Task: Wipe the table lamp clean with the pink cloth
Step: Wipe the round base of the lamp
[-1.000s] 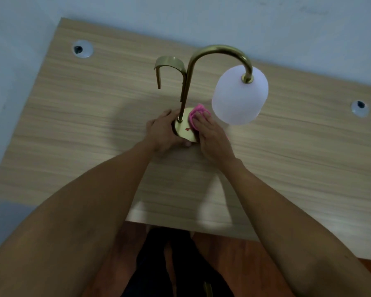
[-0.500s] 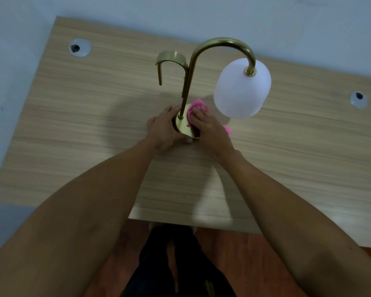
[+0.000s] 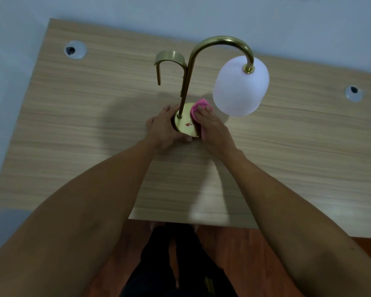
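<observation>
Head view. Both forearms are bare, with no sleeves, watch or rings visible on the left hand or right hand. At 6 o'clock, dark trousers cover the legs, bearing a small yellowish mark near the bottom edge.

Tabletop lying bare at left and right of frame. At centre, lamp stem and hanging shade crowding the space over the base, both hands occupying its sides.

Both bare forearms are stretched forward and converge. The left hand is cupped, fingers curled. The right hand is laid flat, fingers pressed down.
</observation>
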A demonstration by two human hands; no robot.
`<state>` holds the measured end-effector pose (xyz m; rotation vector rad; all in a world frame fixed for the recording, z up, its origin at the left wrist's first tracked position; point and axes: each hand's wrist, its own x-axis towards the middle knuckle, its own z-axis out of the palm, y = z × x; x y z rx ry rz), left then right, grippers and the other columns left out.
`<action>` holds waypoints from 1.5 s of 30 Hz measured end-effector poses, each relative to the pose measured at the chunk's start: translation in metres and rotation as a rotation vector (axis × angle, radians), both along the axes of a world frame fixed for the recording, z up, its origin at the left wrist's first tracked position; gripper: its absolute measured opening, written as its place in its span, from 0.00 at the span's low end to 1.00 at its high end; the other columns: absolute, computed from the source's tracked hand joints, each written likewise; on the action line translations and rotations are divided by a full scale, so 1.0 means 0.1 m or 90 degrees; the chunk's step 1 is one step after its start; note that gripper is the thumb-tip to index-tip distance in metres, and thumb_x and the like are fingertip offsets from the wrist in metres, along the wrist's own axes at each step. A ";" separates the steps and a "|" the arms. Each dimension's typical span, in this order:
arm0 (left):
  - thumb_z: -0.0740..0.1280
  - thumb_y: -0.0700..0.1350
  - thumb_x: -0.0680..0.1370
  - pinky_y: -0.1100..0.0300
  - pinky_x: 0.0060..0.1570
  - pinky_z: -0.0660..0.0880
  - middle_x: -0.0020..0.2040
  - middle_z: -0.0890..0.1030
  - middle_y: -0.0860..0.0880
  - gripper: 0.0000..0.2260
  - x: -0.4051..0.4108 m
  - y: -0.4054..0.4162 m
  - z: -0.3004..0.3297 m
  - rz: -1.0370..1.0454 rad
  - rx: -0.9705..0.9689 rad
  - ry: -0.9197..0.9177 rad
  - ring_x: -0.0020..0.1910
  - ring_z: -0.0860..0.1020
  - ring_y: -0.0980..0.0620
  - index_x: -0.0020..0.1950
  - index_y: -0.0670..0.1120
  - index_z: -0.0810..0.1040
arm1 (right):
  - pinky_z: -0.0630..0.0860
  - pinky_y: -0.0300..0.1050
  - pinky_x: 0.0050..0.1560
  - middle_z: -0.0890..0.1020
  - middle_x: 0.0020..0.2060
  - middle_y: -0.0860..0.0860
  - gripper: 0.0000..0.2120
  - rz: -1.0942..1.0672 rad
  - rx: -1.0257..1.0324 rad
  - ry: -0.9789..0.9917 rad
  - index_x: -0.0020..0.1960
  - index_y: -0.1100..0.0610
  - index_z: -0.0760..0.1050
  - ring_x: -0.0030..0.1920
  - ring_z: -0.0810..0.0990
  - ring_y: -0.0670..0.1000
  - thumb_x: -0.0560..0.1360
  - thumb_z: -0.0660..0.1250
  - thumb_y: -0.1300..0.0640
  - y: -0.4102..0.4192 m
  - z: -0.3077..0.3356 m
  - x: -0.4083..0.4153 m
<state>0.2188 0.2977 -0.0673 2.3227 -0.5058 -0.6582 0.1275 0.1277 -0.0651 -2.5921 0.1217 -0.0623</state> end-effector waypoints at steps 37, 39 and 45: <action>0.80 0.59 0.66 0.49 0.80 0.45 0.84 0.60 0.50 0.51 0.04 0.03 -0.13 -0.050 -0.001 0.001 0.85 0.49 0.49 0.84 0.55 0.57 | 0.73 0.68 0.70 0.80 0.66 0.65 0.21 0.032 0.033 -0.070 0.63 0.67 0.82 0.71 0.75 0.68 0.72 0.71 0.77 -0.21 -0.05 -0.18; 0.80 0.61 0.66 0.48 0.81 0.46 0.84 0.60 0.50 0.52 0.03 0.03 -0.15 -0.049 -0.007 0.003 0.85 0.49 0.48 0.83 0.55 0.57 | 0.72 0.68 0.70 0.80 0.66 0.65 0.21 0.033 0.013 -0.046 0.63 0.67 0.82 0.71 0.75 0.69 0.71 0.70 0.78 -0.05 -0.05 -0.05; 0.81 0.60 0.66 0.49 0.81 0.46 0.84 0.60 0.49 0.51 0.04 0.04 -0.13 -0.047 0.007 -0.007 0.85 0.50 0.49 0.84 0.53 0.58 | 0.74 0.66 0.70 0.81 0.66 0.63 0.19 0.078 0.061 -0.071 0.61 0.66 0.83 0.70 0.77 0.65 0.73 0.69 0.77 -0.25 -0.02 -0.26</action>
